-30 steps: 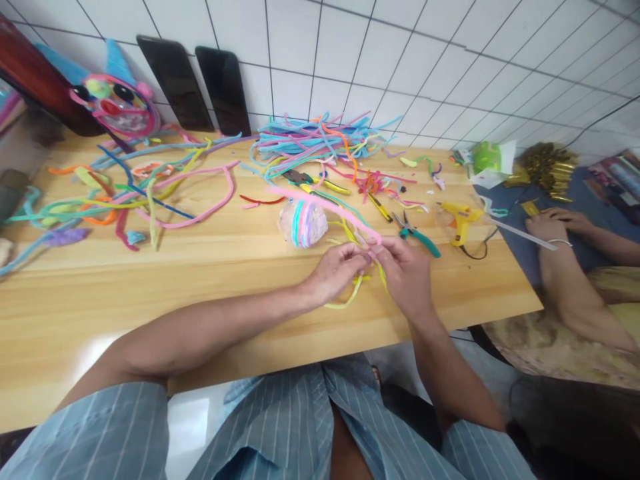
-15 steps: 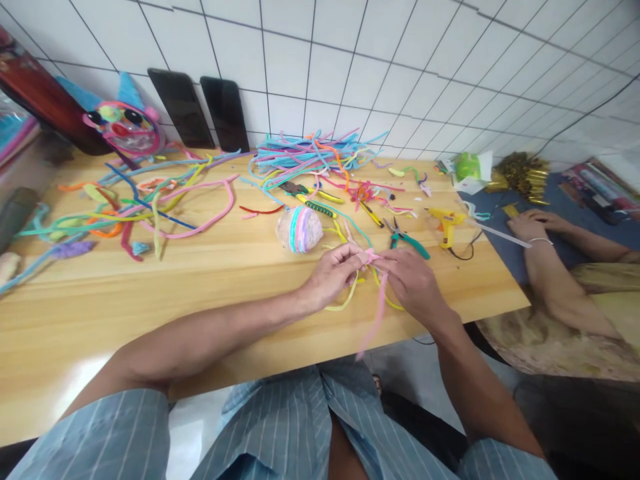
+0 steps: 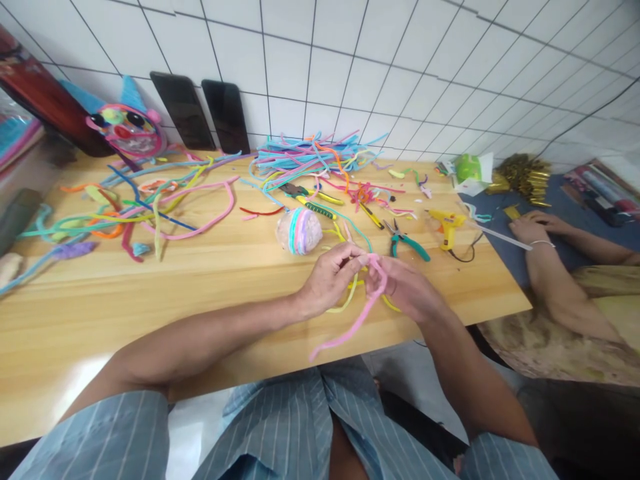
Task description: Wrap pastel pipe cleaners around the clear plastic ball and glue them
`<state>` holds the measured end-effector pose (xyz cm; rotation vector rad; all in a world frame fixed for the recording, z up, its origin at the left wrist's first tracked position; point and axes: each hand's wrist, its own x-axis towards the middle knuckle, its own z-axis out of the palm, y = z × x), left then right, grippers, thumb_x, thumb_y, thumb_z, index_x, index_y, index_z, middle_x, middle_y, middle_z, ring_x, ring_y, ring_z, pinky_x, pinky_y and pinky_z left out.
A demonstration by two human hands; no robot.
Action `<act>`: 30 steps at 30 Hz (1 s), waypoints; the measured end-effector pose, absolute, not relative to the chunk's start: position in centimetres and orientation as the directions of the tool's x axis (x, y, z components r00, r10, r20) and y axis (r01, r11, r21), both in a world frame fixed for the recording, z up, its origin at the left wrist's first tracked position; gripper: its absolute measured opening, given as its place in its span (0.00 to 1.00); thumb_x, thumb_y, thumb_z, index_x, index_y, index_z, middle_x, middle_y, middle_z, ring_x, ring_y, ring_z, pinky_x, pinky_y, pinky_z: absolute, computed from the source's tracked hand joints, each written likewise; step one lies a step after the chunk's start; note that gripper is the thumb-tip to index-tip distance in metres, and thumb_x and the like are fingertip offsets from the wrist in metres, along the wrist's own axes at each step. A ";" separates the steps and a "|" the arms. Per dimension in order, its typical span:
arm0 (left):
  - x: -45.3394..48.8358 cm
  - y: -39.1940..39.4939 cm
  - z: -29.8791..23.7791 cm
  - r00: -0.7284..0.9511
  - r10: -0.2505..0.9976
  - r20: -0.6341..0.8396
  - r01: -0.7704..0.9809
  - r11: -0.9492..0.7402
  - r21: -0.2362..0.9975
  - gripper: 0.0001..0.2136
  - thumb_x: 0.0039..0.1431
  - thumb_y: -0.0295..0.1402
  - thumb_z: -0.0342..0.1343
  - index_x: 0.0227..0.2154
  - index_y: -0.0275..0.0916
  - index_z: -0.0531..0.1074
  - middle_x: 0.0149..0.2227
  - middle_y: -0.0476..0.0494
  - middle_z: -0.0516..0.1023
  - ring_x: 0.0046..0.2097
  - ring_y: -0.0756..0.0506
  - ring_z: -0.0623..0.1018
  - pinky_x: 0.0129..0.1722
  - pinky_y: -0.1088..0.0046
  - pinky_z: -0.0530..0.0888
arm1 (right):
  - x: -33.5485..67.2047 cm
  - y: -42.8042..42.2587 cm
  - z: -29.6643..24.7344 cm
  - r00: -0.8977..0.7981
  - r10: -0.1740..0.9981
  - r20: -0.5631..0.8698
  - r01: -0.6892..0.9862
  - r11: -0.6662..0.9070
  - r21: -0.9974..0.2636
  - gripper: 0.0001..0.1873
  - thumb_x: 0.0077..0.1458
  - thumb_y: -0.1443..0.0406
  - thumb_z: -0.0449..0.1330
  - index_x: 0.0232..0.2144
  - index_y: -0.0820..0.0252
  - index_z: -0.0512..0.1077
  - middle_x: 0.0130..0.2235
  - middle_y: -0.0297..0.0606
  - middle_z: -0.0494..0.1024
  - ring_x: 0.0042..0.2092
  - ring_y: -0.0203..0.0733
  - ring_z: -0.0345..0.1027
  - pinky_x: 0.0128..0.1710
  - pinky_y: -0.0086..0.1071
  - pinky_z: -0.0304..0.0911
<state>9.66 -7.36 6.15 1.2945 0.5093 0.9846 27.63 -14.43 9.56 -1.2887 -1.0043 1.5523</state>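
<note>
Both my hands meet over the front of a wooden table [image 3: 150,313]. My left hand [image 3: 330,273] pinches one end of a pink pipe cleaner [image 3: 357,320]. My right hand [image 3: 405,287] is closed with the same pink pipe cleaner looped over its fingers; the free end hangs down past the table's front edge. A yellow pipe cleaner [image 3: 347,300] lies on the table under my hands. Just behind them sits a small fuzzy ball [image 3: 299,231] wrapped in pink, blue and purple strands.
Green-handled pliers [image 3: 407,240], a yellow glue gun [image 3: 447,223] and a heap of coloured pipe cleaners [image 3: 310,157] lie further back. More long strands [image 3: 125,207] spread at the left near a clown figure [image 3: 125,127]. Another person's hand [image 3: 537,227] rests at the right.
The pink pipe cleaner, lying back across the table a second ago, has swung toward me; it is now looped over my right fingers and its free end trails left below the table edge.
</note>
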 end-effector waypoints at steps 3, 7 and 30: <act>9.6 -7.2 6.7 0.559 0.819 0.127 -0.337 0.084 0.938 0.14 0.65 0.45 0.71 0.34 0.39 0.81 0.35 0.47 0.81 0.37 0.49 0.76 0.40 0.74 0.71 | 28.4 -14.6 9.9 -0.033 0.993 -0.113 0.276 -0.099 -0.956 0.28 0.70 0.41 0.63 0.31 0.57 0.79 0.24 0.33 0.75 0.26 0.39 0.68 0.29 0.34 0.65; 9.4 -7.4 8.2 0.837 0.536 -0.114 -0.277 0.593 0.756 0.18 0.54 0.45 0.74 0.30 0.40 0.72 0.23 0.57 0.68 0.23 0.55 0.63 0.25 0.77 0.62 | 31.6 -13.1 11.1 -0.215 0.840 0.498 0.890 0.378 -0.253 0.23 0.79 0.53 0.56 0.35 0.56 0.82 0.26 0.37 0.79 0.29 0.41 0.69 0.35 0.38 0.60; 10.6 -6.4 6.8 0.733 0.678 -0.053 -0.241 0.331 0.912 0.11 0.53 0.42 0.57 0.24 0.40 0.70 0.24 0.53 0.69 0.24 0.54 0.64 0.25 0.74 0.59 | 28.0 -12.7 9.2 0.236 0.965 0.116 0.154 0.081 -0.985 0.29 0.64 0.37 0.67 0.40 0.54 0.87 0.34 0.38 0.83 0.29 0.38 0.69 0.26 0.33 0.63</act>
